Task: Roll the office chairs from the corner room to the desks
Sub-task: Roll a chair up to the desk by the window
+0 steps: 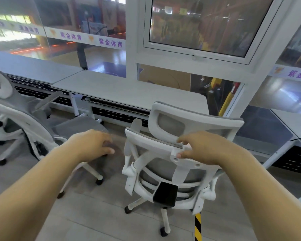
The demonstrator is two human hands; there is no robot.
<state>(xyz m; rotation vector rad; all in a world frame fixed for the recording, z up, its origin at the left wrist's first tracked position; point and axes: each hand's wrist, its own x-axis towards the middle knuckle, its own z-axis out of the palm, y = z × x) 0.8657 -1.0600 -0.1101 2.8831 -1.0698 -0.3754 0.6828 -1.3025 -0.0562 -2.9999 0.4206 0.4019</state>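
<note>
The left chair (42,122) is cut off by the picture's left edge, so part of its back and base is out of sight. The right hand (203,148) hides part of the near chair's (172,162) back frame, and whether its fingers clasp the frame or only hover cannot be told. The left hand (92,145) is blurred at the fingertips. The right desk (292,119) runs off the right edge. Everything behind the glass (87,23) is smeared and unreadable.
</note>
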